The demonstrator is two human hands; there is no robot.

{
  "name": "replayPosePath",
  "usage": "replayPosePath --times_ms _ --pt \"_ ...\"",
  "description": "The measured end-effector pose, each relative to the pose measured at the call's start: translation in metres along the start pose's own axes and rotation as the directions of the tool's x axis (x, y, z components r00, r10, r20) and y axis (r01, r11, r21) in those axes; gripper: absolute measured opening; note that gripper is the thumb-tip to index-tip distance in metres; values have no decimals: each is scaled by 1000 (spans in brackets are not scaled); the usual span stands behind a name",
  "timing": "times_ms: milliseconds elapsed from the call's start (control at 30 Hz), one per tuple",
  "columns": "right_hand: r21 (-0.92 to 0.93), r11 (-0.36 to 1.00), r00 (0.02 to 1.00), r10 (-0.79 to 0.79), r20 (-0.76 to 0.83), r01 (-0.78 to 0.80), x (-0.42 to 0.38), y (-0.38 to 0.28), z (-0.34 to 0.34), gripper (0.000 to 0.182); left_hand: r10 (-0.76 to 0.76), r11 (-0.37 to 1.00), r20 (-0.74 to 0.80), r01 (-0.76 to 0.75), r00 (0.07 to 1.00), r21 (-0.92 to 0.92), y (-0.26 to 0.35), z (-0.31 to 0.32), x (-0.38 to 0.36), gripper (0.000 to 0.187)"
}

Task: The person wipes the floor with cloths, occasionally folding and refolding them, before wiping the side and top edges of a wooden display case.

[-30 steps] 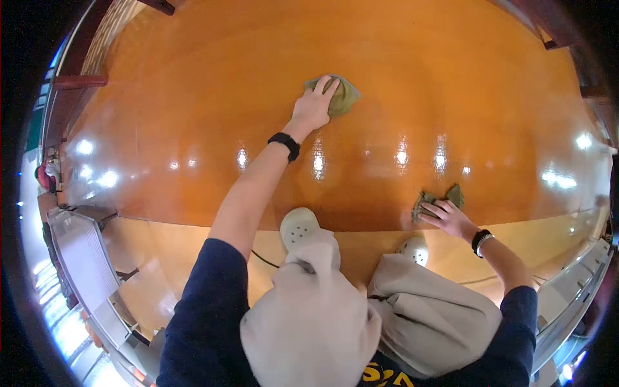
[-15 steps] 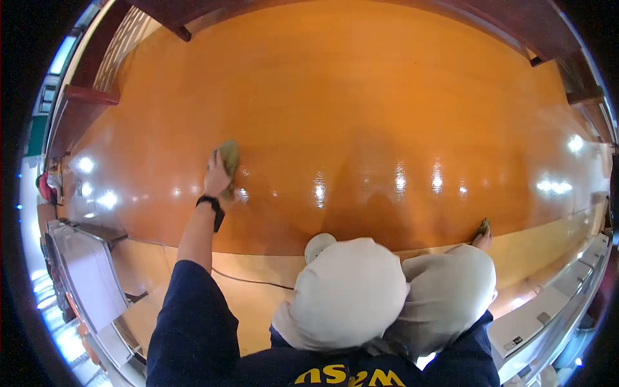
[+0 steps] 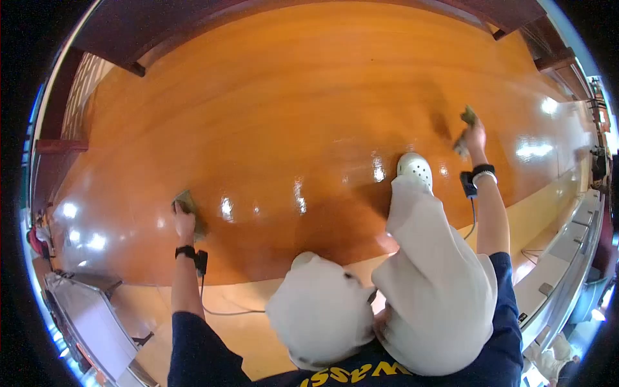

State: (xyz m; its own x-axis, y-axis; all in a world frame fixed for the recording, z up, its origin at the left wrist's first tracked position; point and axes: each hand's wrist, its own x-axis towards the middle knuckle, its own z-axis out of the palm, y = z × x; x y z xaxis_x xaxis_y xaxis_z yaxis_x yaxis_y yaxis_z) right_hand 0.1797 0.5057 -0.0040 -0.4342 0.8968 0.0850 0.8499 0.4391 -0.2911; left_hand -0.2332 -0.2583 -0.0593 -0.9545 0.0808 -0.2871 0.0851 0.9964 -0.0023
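My left hand is closed over a grey-green cloth, which lies against the shiny orange wooden floor. Out to the front right, my right hand grips a second greenish cloth, whose ends stick out on both sides of the fingers. A dark shadow on the floor stands apart from this cloth, so it seems raised. Both wrists wear black bands with a small dark device and a cable. My right foot, in a white clog with holes, is set forward on the floor between the hands.
Bent knees in white trousers fill the lower middle. Dark wooden furniture lines the far side. A paler floor strip runs along the near edge. White-topped units stand at the lower left and the right.
My right hand has swung forward from beside the knee, carrying its cloth. My right foot has stepped forward onto the orange floor. My left hand with its cloth sits lower and farther left in view.
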Motion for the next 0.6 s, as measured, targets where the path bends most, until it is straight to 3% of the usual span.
replayPosePath --times_ms 33,67,100,167,200,233,267,300,400,533,600 --pt "16 993 992 -112 -60 113 10 -13 20 52 13 989 -93 -26 996 -146 -11 15 8 68" --pt "163 977 990 -139 7 136 19 -28 37 53 -24 988 -72 12 997 -153 -4 8 -1 69" --pt "175 977 984 -142 109 122 13 -50 47 56 -28 988 -55 20 998 -153 -7 10 -12 69" --pt "277 947 927 -242 286 162 12 -102 63 62 85 993 -126 -94 988 -65 -8 13 -19 72" --pt "363 912 869 -330 369 192 1 -115 68 65 190 981 -233 -177 954 75 -13 22 -24 71" --pt "280 903 824 -416 385 325 -10 -124 71 67 186 982 -225 -173 956 76 -5 22 -29 71" --pt "199 871 768 -491 412 450 -23 -130 72 69 69 996 -188 -59 980 60 7 14 -40 68" --pt "199 875 766 -483 424 441 -40 -138 69 69 -44 997 -147 53 988 53 17 5 -50 65" --pt "34 831 699 -488 522 555 -53 -146 61 69 -162 986 -92 165 982 27 49 -12 -59 60" --pt "-20 726 659 -611 439 687 -39 -146 85 64 -203 975 -123 211 971 61 39 7 -55 53" --pt "-46 692 650 -650 394 720 -23 -166 94 61 -61 988 -344 107 937 115 26 34 -60 50"
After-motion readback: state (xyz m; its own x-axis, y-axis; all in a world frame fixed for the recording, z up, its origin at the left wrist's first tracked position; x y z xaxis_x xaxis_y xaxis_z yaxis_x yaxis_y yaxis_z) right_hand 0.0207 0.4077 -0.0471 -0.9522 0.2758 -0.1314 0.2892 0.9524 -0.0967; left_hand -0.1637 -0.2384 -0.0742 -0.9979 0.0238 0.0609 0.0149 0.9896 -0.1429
